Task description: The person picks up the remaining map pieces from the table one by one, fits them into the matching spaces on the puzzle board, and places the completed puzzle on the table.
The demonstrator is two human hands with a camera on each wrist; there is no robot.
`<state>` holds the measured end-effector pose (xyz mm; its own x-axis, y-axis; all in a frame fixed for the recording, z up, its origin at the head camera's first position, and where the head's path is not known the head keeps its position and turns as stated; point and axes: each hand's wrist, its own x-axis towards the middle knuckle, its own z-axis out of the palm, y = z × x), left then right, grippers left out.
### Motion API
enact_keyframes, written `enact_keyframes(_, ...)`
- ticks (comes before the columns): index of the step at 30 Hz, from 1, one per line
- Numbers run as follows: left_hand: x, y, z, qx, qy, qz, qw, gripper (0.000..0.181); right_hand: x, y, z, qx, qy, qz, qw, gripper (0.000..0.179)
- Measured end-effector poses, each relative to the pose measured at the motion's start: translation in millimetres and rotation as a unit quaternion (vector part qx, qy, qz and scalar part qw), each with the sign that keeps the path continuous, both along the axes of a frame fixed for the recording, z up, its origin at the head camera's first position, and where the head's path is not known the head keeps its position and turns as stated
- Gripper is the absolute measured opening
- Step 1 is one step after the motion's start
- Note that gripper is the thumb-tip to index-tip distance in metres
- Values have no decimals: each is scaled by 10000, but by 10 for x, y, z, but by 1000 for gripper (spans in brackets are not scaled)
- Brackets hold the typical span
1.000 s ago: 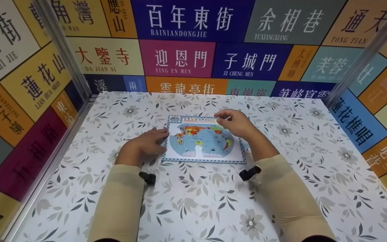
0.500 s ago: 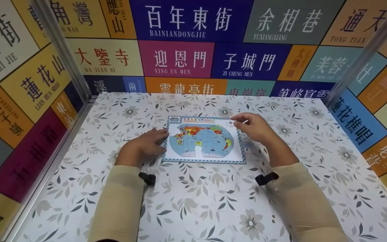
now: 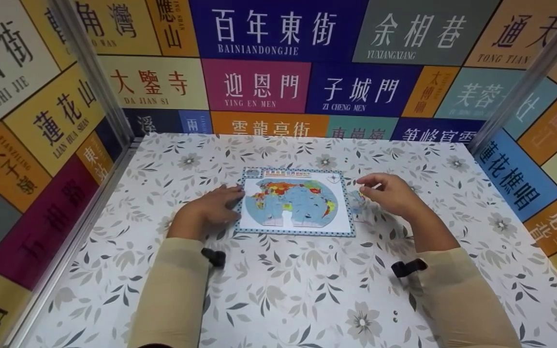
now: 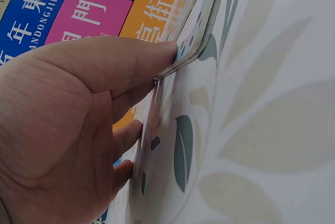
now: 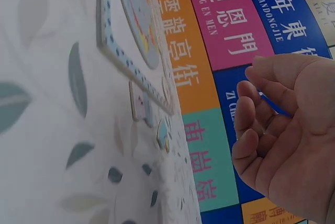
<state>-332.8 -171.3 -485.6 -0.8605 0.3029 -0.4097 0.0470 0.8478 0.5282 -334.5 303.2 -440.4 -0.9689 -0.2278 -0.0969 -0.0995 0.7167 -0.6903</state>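
Observation:
A world map jigsaw puzzle [image 3: 302,200] with a dotted blue border lies flat on the table. Its map has a white notch-shaped gap at the bottom. My left hand [image 3: 213,205] rests against the puzzle's left edge, fingers extended; in the left wrist view the thumb [image 4: 152,59] touches the board's corner. To the right of the board, my right hand [image 3: 394,193] hovers with loosely bent fingers and holds nothing visible. Close to its fingertips lie loose puzzle pieces, one blue and yellow [image 5: 163,134] and one pale [image 5: 140,101]. The hand partly hides them in the head view.
The table [image 3: 278,290] wears a white cover with grey leaves and flowers. Panels with Chinese lettering [image 3: 259,84] stand behind it and at both sides, joined by metal posts [image 3: 109,96].
My right hand has moved from the puzzle's top edge rightward, past its top right corner, to beside the loose pieces. My left hand has stayed at the left edge.

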Motion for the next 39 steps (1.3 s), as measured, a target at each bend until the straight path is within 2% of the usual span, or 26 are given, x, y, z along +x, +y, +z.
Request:
enact_keyframes(9, 26, -1, 16, 152, 53, -51, 9999, 77, -4, 94, -180, 175, -140, 178, 9996, 43)
enact_keyframes(15, 21, 7, 16, 139, 2, 38, 9999, 77, -37, 125, -295, 256, -316, 439, 9982, 46)
enact_keyframes(20, 23, 14, 5, 136, -90, 174, 9997, 77, -68, 145, -372, 334, -535, 429, 9971, 48)
enact_keyframes(25, 13, 2, -3, 150, -124, 223, 9996, 77, -70, 115, -408, 595, -630, 370, 9956, 53)
enact_keyframes(32, 13, 5, 6, 129, -149, 220, 9996, 78, -52, 81, -415, 843, -542, 492, 9938, 56)
enact_keyframes(39, 24, 11, 21, 70, 62, 56, 9999, 78, -42, 66, -428, 986, -524, 525, 9924, 57)
